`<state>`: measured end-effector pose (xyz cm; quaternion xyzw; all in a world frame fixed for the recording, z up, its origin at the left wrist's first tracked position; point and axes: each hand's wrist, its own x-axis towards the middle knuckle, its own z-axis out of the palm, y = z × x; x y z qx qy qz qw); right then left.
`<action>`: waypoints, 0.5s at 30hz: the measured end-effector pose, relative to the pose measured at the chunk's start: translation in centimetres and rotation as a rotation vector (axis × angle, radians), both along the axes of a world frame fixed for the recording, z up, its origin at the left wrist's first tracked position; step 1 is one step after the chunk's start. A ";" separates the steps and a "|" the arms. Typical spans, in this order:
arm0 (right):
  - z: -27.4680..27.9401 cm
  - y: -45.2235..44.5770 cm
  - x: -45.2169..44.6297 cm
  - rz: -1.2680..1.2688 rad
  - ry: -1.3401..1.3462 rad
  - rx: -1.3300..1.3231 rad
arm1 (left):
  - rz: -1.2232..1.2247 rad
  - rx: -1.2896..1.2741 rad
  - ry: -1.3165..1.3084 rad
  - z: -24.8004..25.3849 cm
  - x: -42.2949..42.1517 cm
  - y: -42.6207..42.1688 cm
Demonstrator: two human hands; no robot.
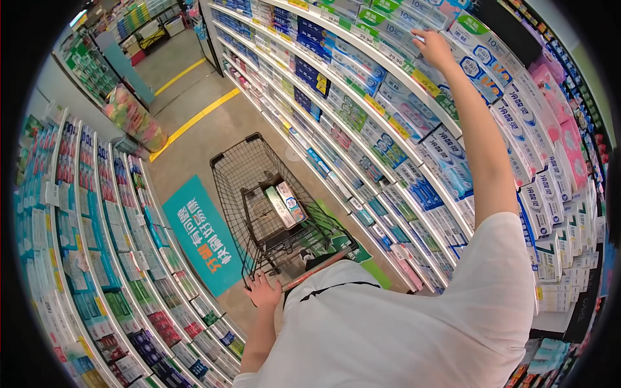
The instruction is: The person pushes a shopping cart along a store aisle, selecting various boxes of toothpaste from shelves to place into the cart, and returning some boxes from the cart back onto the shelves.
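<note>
My left hand point(263, 290) lies at the left end of the shopping cart's handle point(317, 270), with its fingers spread over the cart's edge. High on the right-hand shelf, my right hand point(432, 46) reaches toward the toothpaste boxes point(394, 29), its index finger stretched out and nothing visibly held. Whether the fingertips touch a box is hard to tell. The black wire shopping cart point(236, 187) stands in front of me. In its fold-down seat area sit two boxes of toothpaste point(284, 204), mostly white, one with blue and orange print.
Shelves of toothpaste point(362, 97) line the right side, with price tags along the edges. Toothbrush packs and boxes fill the left shelves point(84, 213). A teal floor sticker point(200, 233) lies beside the cart. Yellow floor lines point(194, 126) and a colourful display point(134, 119) are farther ahead.
</note>
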<state>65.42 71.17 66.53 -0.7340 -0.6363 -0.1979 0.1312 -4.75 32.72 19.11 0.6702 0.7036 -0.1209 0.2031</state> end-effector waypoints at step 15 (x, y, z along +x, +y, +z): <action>-1.1 0.8 1.2 0.025 -0.060 0.017 | 0.043 0.147 -0.008 -0.5 1.4 2.7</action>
